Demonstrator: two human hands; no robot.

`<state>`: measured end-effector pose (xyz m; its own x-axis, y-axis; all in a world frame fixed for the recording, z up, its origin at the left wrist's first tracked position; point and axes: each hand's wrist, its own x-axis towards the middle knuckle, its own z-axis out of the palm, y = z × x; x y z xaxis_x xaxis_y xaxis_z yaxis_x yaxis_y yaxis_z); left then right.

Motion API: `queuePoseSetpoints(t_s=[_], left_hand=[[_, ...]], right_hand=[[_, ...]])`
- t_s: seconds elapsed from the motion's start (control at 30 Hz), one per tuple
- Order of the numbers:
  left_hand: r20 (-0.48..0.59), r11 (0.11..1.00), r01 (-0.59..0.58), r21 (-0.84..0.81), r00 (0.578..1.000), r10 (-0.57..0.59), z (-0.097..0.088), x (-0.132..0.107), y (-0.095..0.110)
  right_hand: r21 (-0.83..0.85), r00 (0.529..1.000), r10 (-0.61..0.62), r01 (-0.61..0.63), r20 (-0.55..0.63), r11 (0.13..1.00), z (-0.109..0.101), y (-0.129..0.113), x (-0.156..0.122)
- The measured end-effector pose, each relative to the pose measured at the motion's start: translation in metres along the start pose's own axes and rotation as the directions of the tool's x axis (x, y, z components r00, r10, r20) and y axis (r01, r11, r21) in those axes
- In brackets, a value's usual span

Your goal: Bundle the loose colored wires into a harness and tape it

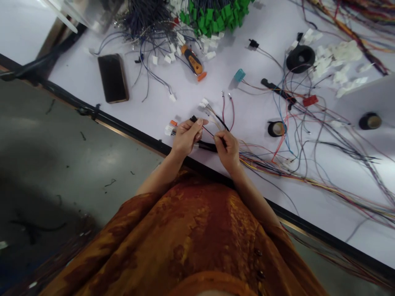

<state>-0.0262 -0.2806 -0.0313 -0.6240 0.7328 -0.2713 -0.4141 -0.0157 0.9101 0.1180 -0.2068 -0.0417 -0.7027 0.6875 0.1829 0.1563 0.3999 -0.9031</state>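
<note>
My left hand (186,136) is closed around a bundle of thin wires (216,119) with a small black connector (193,119) at its thumb tip. My right hand (227,149) pinches the same bundle just to the right, fingers pressed together on a black sleeved part (206,145). White connectors (203,103) and red wire ends (227,107) fan out beyond my fingers. Both hands hover over the near edge of the white table (256,24).
A dark phone (112,77) lies at the left, an orange-handled tool (193,62) behind my hands. Green connectors (216,16) pile at the back. Black tape rolls (300,58), (277,128), (370,121) and many coloured wires (324,172) cover the right. Grey floor (61,156) lies left.
</note>
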Motion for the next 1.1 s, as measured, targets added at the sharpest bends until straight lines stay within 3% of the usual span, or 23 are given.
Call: queuePoseSetpoints(t_s=[0.5, 0.63, 0.83, 0.97, 1.1], left_hand=[[0.109, 0.991, 0.121, 0.064, 0.986, -0.127, -0.031, -0.003, 0.019], [0.156, 0.989, 0.149, 0.022, 0.976, -0.15, -0.028, -0.007, 0.014], [0.101, 0.99, 0.131, 0.05, 0.986, -0.135, -0.013, -0.013, -0.001], [0.078, 0.992, 0.052, 0.116, 0.995, -0.061, -0.015, -0.01, -0.005], [0.076, 0.98, 0.047, 0.195, 0.995, -0.063, -0.021, -0.005, -0.008]], right_hand=[[0.025, 0.999, -0.043, 0.043, -0.014, 0.999, 0.001, 0.004, -0.001], [0.057, 0.998, -0.052, 0.055, -0.04, 0.997, 0.001, 0.004, 0.0], [0.034, 1.0, -0.004, 0.004, -0.02, 0.999, 0.003, 0.004, 0.001], [0.052, 0.999, -0.039, 0.039, -0.009, 0.998, 0.003, 0.004, 0.002], [0.059, 0.999, -0.047, 0.046, 0.01, 0.997, 0.001, 0.006, 0.003]])
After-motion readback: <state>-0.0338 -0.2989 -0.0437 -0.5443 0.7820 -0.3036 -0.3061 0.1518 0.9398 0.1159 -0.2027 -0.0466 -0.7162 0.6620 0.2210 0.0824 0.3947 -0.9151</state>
